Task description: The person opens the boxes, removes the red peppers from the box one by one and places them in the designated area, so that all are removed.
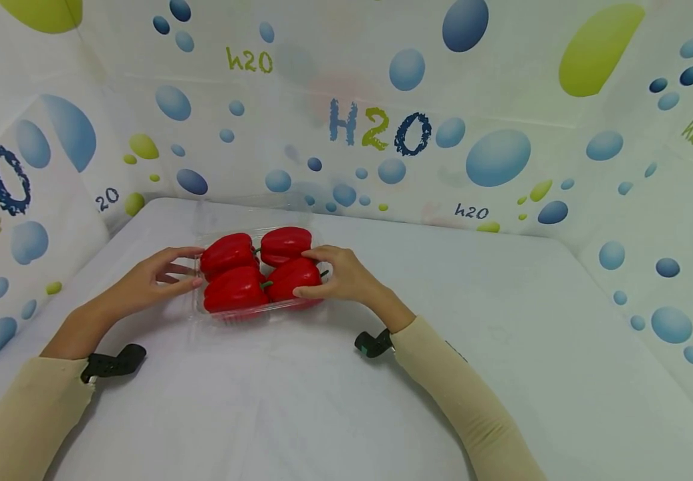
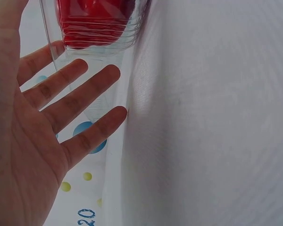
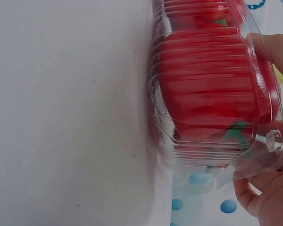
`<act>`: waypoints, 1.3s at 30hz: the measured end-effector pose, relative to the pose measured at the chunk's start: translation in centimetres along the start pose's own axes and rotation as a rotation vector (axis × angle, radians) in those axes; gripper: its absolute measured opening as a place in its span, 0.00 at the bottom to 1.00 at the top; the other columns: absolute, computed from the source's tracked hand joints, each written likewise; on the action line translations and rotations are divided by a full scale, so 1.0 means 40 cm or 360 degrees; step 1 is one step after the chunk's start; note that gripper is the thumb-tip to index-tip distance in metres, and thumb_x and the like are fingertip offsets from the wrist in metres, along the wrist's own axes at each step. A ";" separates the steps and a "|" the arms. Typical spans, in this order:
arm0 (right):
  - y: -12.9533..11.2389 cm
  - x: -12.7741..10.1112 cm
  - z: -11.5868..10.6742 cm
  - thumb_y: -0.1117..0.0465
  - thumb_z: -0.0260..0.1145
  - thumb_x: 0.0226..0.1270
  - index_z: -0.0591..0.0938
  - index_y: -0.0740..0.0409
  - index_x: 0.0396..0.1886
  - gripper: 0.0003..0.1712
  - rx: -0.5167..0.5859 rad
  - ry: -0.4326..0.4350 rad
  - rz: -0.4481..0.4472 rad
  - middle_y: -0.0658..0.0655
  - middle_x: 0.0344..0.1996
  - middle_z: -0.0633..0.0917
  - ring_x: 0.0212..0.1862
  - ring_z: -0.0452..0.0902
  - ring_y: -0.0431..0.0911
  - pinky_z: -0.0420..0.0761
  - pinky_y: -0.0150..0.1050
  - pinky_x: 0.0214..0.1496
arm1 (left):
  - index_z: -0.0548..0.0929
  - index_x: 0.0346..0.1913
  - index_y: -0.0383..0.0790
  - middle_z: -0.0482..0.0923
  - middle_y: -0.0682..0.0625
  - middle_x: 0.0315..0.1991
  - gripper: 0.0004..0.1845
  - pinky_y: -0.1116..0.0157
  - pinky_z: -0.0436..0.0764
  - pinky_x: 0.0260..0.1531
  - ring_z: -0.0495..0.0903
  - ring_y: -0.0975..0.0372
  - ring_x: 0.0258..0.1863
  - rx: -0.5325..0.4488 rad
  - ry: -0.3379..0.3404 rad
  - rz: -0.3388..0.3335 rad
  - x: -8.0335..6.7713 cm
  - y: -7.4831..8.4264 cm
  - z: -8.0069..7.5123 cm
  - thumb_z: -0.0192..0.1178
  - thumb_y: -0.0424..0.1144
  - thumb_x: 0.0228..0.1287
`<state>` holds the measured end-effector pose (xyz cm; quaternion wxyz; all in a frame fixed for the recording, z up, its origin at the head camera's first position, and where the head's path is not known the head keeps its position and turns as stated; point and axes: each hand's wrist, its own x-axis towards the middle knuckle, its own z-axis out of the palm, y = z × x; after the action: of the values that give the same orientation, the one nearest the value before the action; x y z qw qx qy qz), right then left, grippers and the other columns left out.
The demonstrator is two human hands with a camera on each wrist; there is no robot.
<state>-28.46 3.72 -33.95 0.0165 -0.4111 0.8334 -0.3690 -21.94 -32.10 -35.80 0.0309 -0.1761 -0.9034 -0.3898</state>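
Note:
Several red bell peppers (image 1: 234, 288) lie in a clear plastic clamshell box (image 1: 198, 304), its transparent lid (image 1: 256, 208) folded open toward the back. My right hand (image 1: 346, 275) reaches over the box's right end. Its thumb and index finger grip the front right bell pepper (image 1: 291, 279) from front and back. Lower fingers of that hand (image 3: 278, 193) show behind the rim in the right wrist view. My left hand (image 1: 156, 277) is at the box's left end, fingers spread and straight in the left wrist view. Its index fingertip and thumb come close to the rim; contact is unclear.
The box stands on a white-covered table (image 1: 298, 401) toward the back left. A white printed sheet (image 1: 298, 147) with blue and green spots hangs behind the table and along its sides. A black strap device (image 1: 114, 363) sits on each wrist.

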 end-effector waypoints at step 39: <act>0.001 -0.002 -0.020 0.61 0.74 0.54 0.74 0.62 0.63 0.35 0.0389 0.0172 0.0045 0.60 0.58 0.77 0.55 0.75 0.50 0.82 0.47 0.54 | 0.63 0.70 0.34 0.67 0.34 0.65 0.33 0.78 0.76 0.41 0.76 0.39 0.53 0.0006 -0.0015 0.0009 -0.001 0.001 0.001 0.62 0.37 0.64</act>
<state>-28.70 4.28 -33.41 0.0267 -0.3738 0.7876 -0.4892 -21.91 -32.07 -35.81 0.0282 -0.1804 -0.9037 -0.3873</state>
